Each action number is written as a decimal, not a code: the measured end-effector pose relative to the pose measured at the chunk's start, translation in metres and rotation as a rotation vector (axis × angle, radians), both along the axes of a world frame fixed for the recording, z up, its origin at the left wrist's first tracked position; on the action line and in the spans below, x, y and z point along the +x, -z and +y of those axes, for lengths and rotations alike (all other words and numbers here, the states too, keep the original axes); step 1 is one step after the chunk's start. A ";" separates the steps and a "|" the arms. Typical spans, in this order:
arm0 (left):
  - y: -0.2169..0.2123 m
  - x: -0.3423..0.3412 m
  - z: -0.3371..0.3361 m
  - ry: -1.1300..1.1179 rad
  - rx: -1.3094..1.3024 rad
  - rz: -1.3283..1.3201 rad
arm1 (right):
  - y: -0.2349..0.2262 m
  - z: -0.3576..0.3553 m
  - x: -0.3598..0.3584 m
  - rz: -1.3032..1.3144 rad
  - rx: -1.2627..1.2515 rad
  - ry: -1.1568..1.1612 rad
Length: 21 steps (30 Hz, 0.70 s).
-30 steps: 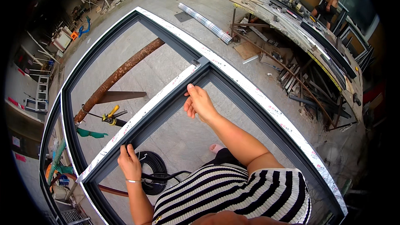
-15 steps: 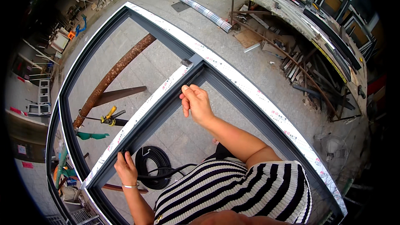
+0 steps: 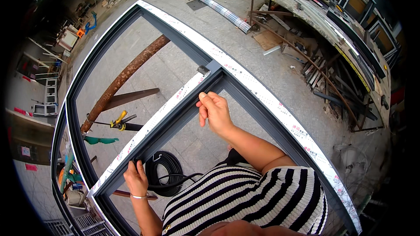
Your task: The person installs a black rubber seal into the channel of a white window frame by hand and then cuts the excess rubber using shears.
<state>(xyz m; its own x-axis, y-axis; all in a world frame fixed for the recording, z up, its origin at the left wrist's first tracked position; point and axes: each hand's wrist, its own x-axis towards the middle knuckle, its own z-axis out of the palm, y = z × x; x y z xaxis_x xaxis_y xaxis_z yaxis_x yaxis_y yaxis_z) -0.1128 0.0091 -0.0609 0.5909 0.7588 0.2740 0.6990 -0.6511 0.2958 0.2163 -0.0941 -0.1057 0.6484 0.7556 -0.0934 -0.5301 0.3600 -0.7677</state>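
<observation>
A large dark grey window frame (image 3: 249, 100), its faces covered in white printed film, lies raised in front of me. Its crossbar (image 3: 168, 110) runs diagonally between my hands. My right hand (image 3: 216, 112) is closed, thumb and forefinger pinched at the crossbar's inner edge near the upper joint. Lower on the same bar, my left hand (image 3: 136, 179), with a bracelet at the wrist, has its fingertips pressed together at the dark groove. Whatever lies between either set of fingers is hidden. Just right of my left hand, a coil of black rubber strip (image 3: 164, 166) rests on the floor.
Below the frame stand a rusty curved pipe (image 3: 127, 78) and a yellow-handled clamp (image 3: 120, 121). A film-wrapped roll (image 3: 221, 11) lies on the paving beyond. At the right is a cluttered workbench (image 3: 315, 22) with scrap lengths beneath; loose material lines the far left.
The whole scene has shifted slightly right in view. Both hands keep nearly the same places on the crossbar, with their fingers still closed.
</observation>
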 end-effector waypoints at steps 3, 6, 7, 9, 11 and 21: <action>-0.004 0.008 -0.004 0.038 0.035 0.004 | 0.002 0.001 0.001 0.024 0.030 -0.002; 0.000 0.020 -0.005 0.045 0.041 -0.006 | 0.002 0.002 0.006 0.066 0.066 0.050; 0.004 0.021 -0.006 0.043 0.051 -0.030 | 0.002 0.000 0.008 0.075 0.070 0.067; 0.004 0.020 -0.009 -0.041 0.036 -0.034 | 0.002 -0.001 0.009 0.021 0.035 0.024; 0.003 0.024 -0.014 -0.097 0.039 -0.048 | -0.001 -0.002 0.011 -0.055 -0.036 0.010; 0.025 0.024 -0.011 -0.089 -0.023 -0.162 | 0.002 -0.001 0.011 -0.005 0.024 0.036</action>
